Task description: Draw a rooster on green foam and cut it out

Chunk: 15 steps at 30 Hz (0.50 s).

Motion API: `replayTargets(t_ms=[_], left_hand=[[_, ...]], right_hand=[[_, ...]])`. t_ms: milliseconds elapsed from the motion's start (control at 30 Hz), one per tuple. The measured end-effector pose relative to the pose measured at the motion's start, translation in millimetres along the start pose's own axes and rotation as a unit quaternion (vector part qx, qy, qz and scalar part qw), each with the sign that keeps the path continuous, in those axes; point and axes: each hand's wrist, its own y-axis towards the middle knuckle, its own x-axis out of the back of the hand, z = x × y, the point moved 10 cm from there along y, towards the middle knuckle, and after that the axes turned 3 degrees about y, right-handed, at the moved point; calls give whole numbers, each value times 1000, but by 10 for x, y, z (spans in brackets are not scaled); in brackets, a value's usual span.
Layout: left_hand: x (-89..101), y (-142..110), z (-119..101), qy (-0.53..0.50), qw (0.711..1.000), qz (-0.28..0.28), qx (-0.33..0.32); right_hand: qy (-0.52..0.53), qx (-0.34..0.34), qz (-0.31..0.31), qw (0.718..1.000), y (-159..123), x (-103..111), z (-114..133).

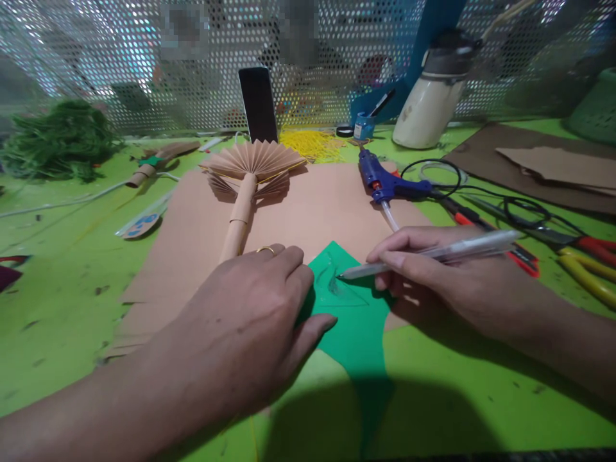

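Note:
A piece of green paper (356,327) with curved edges and a pointed top lies in front of me, partly on brown paper. Thin pen lines make an outline with a scribbled patch near its tip. My right hand (433,269) grips a whitish translucent pen (462,247), its point touching the green paper by those lines. My left hand (260,308) rests palm down on the sheets, thumb stretched apart on the green paper, its other fingertips partly hidden. Just beyond that hand lies a pleated brown paper fan shape (255,157) with a rolled paper stem (238,224).
Right of the brown paper sheets (163,250) are a blue glue gun (380,176), a cutter (520,256) and scissors (587,256) among cables. A phone (258,102), yellow shreds (310,144), a paint jar (363,126) and a flask (433,96) stand before a perforated screen (206,83). Green strands (58,138) lie left.

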Motion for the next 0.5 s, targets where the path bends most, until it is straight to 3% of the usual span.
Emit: replayTargets(t_ms=[233,500], left_hand=[[-19,4,-2,8,1000,-3,-4],[-14,9,-6,19,1000,-4,-7]], right_hand=[[30,25,-6,999,8,51,30],[14,-10,-4,1000,24,-6,12]])
